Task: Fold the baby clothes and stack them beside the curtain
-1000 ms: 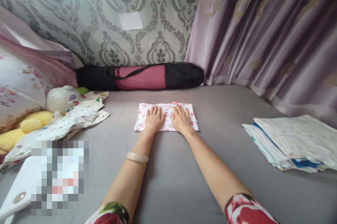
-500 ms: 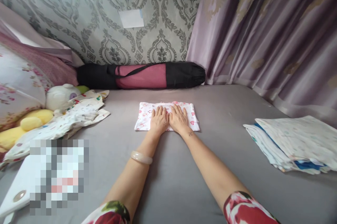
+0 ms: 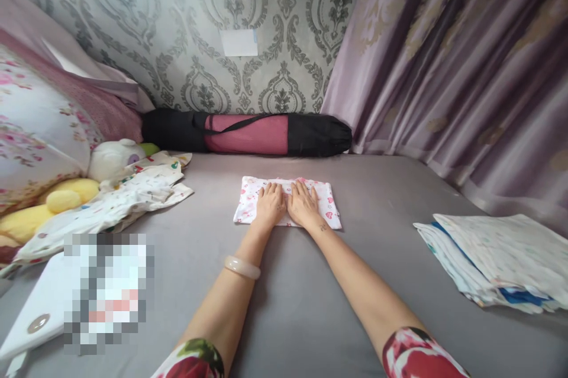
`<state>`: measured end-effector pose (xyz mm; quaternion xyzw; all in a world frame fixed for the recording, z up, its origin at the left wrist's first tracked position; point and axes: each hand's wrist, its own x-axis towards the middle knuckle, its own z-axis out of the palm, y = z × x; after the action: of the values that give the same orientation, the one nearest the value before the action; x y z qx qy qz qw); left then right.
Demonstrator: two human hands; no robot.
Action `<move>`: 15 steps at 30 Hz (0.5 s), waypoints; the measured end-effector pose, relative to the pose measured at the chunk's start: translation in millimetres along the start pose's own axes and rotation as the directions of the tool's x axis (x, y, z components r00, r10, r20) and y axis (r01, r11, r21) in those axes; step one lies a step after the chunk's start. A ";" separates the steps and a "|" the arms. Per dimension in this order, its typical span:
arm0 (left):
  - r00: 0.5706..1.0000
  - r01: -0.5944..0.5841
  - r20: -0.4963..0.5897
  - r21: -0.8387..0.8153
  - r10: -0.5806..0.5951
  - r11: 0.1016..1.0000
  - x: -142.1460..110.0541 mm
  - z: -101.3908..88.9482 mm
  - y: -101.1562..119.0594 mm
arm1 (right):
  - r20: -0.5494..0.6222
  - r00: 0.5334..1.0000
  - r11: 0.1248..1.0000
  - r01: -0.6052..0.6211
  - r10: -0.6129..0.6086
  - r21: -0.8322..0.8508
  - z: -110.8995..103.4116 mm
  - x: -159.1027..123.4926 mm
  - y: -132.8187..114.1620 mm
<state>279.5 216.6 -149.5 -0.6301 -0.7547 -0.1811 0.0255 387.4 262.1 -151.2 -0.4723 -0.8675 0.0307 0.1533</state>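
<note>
Cloth [image 3: 287,220], white with pink-red print, folded into a rectangle, lies flat on the grey sheet [image 3: 310,301] beneath 2 hands. Left hand [image 3: 270,206]: palm down, fingers extended, grasping nothing, pressed on the cloth left of its middle. Right hand [image 3: 303,205]: same posture, just beside the left. Pale bangle [image 3: 242,267] sits on the left forearm. Black-and-pink long bag [image 3: 248,134] lies beyond both hands; folded fabrics [image 3: 501,254] lie well apart, right of the right hand.

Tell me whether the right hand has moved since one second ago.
Yes: judged against the long pink-and-black bag, the right hand has shifted left, toward the left hand.
</note>
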 end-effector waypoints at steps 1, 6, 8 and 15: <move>1.000 0.020 -0.012 -0.018 -0.020 1.000 1.3 -3.1 -3.5 | 0.005 1.000 1.000 0.013 -0.013 0.006 -0.5 3.2 -4.7; 0.994 0.099 -0.025 -0.111 -0.103 0.989 6.8 -12.3 -26.1 | 0.022 1.000 0.999 0.020 -0.021 0.038 8.2 12.1 -25.8; 0.992 0.116 -0.026 -0.150 -0.121 0.982 9.0 -11.8 -33.8 | 0.022 1.000 1.000 0.006 -0.007 0.031 13.3 11.7 -28.7; 0.970 0.201 -0.064 -0.343 -0.236 0.918 14.9 -7.8 -44.6 | 0.059 0.998 1.000 -0.006 0.004 0.020 14.7 11.3 -26.6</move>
<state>232.1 222.0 -149.1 -0.5266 -0.7765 -0.3404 -0.0628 355.7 258.2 -157.3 -0.4717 -0.8701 0.0539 0.1324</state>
